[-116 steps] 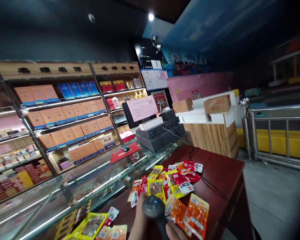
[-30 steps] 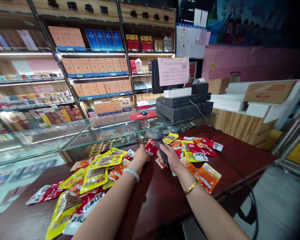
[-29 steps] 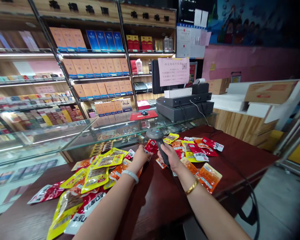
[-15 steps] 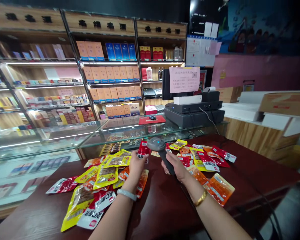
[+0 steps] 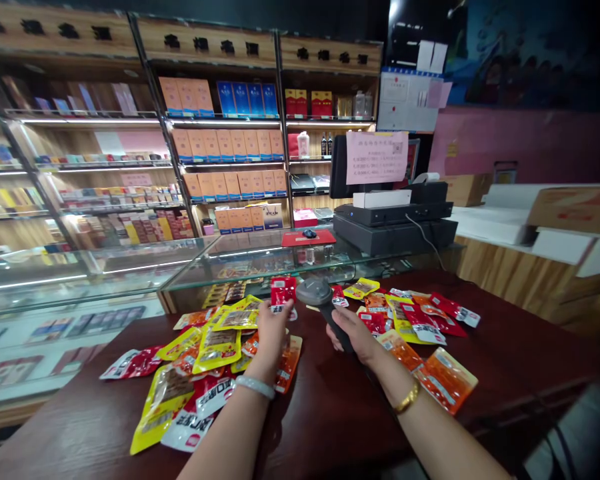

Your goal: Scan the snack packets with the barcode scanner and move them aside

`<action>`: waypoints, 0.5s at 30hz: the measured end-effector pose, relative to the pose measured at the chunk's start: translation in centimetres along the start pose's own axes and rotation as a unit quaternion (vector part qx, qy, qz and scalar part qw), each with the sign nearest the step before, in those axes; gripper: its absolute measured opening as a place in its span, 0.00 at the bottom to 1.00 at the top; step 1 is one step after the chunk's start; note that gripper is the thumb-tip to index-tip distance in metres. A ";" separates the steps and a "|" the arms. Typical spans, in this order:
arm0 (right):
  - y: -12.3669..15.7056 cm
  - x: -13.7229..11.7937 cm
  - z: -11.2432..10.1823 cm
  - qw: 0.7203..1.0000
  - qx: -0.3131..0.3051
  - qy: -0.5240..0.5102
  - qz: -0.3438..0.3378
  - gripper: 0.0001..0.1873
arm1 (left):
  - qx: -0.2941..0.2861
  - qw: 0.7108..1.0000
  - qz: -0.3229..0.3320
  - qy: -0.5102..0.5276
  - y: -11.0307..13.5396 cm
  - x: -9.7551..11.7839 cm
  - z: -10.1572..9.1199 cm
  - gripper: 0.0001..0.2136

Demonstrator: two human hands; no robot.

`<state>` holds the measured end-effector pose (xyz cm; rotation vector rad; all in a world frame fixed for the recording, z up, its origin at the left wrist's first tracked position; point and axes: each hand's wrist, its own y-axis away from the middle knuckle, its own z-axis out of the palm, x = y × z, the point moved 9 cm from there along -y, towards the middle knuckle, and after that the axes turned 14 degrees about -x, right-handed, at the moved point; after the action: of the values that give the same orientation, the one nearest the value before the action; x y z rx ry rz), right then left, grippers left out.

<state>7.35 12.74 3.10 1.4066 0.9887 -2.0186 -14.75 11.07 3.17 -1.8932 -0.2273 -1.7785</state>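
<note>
My left hand (image 5: 274,327) pinches a small red snack packet (image 5: 283,291), held up with its printed side towards me. In my right hand (image 5: 354,331) is a grey barcode scanner (image 5: 336,327), fingers wrapped round the handle. The scanner's head points left, close to the red packet but apart from it. A heap of yellow, red and orange snack packets (image 5: 218,349) lies by my left forearm. More snack packets (image 5: 420,320) are spread beyond and to the right of my right hand, with an orange packet (image 5: 447,379) nearest my forearm.
The dark red table (image 5: 325,413) meets a glass display counter (image 5: 260,257). On the counter stand a monitor with a pink notice (image 5: 377,157), a cash drawer (image 5: 395,230) and a mouse on a red mat (image 5: 293,239). Shelves of boxed goods (image 5: 230,147) rise behind. Cardboard boxes (image 5: 575,207) stand at right.
My left hand has turned the red packet more upright and a little left, away from the scanner. The whole view has shifted slightly; the scanner stays in my right hand.
</note>
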 end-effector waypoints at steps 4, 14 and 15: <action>0.1 -0.3 -0.3 1.000 0.004 -0.002 -0.013 0.24 | 0.047 0.965 -0.017 0.258 1.5 0.6 0.1 0.23; 0.4 -1.5 -1.7 0.998 0.044 -0.011 -0.038 0.23 | -0.174 0.972 -0.092 0.125 3.0 -1.2 6.9 0.21; 0.4 -1.6 -1.8 0.998 0.048 -0.012 -0.040 0.23 | -0.187 0.978 -0.080 0.040 2.8 -1.3 7.2 0.18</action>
<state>9.27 13.88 4.07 1.4086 0.9639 -2.1615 -7.26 12.49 1.18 -2.0996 -0.0149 -2.1230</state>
